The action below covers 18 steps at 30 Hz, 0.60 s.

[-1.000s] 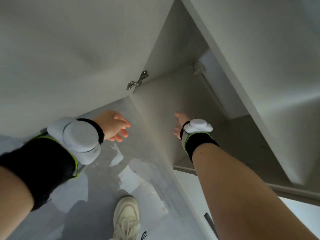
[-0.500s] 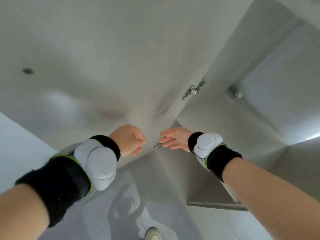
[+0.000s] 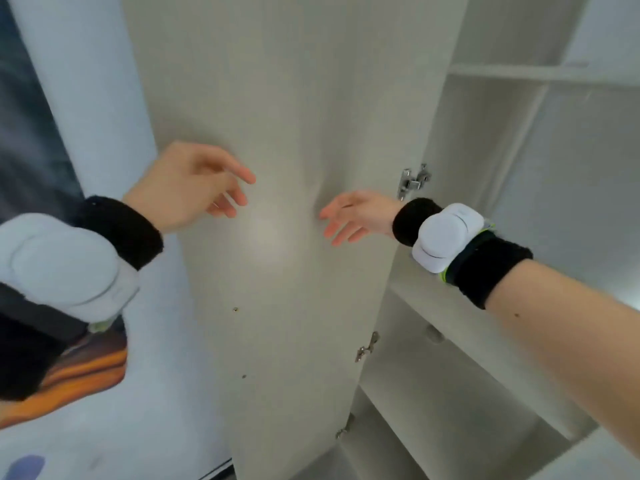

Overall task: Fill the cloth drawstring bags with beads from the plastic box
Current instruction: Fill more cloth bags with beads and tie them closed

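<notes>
No drawstring bag, bead or plastic box shows in the head view. My left hand (image 3: 188,185) hovers in front of an open cupboard door (image 3: 277,98), fingers loosely spread and holding nothing. My right hand (image 3: 353,214) reaches in from the right toward the same door panel, fingers straight and empty. Both wrists carry black bands with white sensor pods. The two hands are a short gap apart.
The pale cupboard door hangs open on metal hinges (image 3: 414,180). To its right are bare white shelves (image 3: 519,72). A pale wall (image 3: 86,81) stands at the left, with a dark and orange patch (image 3: 69,375) low down.
The view has swung up from the floor and a shoe to the upright door and shelves. Both hands have risen in front of the door and spread apart a little.
</notes>
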Available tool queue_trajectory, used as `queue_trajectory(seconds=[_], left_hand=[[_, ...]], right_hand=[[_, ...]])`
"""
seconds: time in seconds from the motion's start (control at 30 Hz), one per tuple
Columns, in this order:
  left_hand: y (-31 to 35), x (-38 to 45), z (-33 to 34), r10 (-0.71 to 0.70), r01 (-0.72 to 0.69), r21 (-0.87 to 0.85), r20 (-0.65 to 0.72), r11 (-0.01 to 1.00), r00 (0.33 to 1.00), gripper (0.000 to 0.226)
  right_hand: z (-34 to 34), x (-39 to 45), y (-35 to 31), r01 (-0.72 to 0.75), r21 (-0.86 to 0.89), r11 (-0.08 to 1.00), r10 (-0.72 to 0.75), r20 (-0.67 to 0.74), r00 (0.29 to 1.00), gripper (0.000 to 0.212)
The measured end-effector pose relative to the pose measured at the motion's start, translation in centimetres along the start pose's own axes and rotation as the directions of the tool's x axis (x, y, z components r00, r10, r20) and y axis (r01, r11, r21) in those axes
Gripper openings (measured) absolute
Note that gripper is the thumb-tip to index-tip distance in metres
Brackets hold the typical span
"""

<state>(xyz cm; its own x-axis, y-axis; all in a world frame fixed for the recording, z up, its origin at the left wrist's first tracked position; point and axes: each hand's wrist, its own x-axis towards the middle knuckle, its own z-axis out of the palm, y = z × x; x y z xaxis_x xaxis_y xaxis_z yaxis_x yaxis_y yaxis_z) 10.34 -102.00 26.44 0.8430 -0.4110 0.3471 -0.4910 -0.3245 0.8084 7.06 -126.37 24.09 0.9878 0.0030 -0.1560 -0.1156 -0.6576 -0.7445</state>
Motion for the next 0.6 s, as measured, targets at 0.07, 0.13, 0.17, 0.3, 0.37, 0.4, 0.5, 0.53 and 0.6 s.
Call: queue_trajectory(seconds=[0.07, 0.13, 0.17, 0.3, 0.37, 0.4, 0.5, 0.53, 0.6], left_hand=[[2.8, 0.1, -2.9, 0.061, -0.087, -0.093, -0.256, 0.992, 0.965, 0.033], [4.5, 0.4, -5.5, 0.041, -0.165, -0.178, -0.55, 0.97, 0.834, 0.036], [4.8, 0.7, -6.5, 0.003, -0.187, -0.226, -0.631, 0.956, 0.776, 0.035], [4.8, 1.3, -7.3, -0.148, -0.04, -0.407, -0.419, 0.912, 0.896, 0.024], [4.5, 0.6, -6.6, -0.161, -0.006, -0.444, -0.338, 0.896, 0.927, 0.027], [4.9, -0.1, -7.2, -0.164, -0.024, -0.461, -0.362, 0.887, 0.918, 0.03], [4.7, -0.5, -6.9, -0.204, 0.005, -0.54, -0.308, 0.842, 0.929, 0.039], [4.9, -0.9, -7.1, -0.21, 0.02, -0.543, -0.292, 0.84, 0.933, 0.041], [5.9, -1.4, -6.7, -0.205, 0.053, -0.528, -0.233, 0.848, 0.951, 0.045]], right_hand=[[-1.5, -1.4, -3.9, 0.088, -0.021, 0.996, -0.089, -0.06, 0.994, 0.026], [-2.6, -2.5, -7.1, 0.181, -0.027, 0.983, -0.183, -0.136, 0.974, 0.023], [-2.8, -2.9, -8.3, 0.229, -0.019, 0.973, -0.229, -0.181, 0.956, 0.022], [-2.6, -3.2, -11.7, 0.46, -0.063, 0.886, -0.45, -0.36, 0.817, 0.024], [-2.3, -3.6, -12.8, 0.543, -0.12, 0.831, -0.54, -0.408, 0.736, 0.029], [-2.0, -4.0, -14.0, 0.585, -0.155, 0.796, -0.591, -0.41, 0.695, 0.03], [-1.4, -4.5, -14.3, 0.641, -0.331, 0.693, -0.716, -0.421, 0.557, 0.034], [-1.1, -4.8, -14.8, 0.667, -0.392, 0.634, -0.769, -0.415, 0.487, 0.035], [-0.9, -5.6, -15.2, 0.683, -0.527, 0.505, -0.857, -0.401, 0.324, 0.035]])
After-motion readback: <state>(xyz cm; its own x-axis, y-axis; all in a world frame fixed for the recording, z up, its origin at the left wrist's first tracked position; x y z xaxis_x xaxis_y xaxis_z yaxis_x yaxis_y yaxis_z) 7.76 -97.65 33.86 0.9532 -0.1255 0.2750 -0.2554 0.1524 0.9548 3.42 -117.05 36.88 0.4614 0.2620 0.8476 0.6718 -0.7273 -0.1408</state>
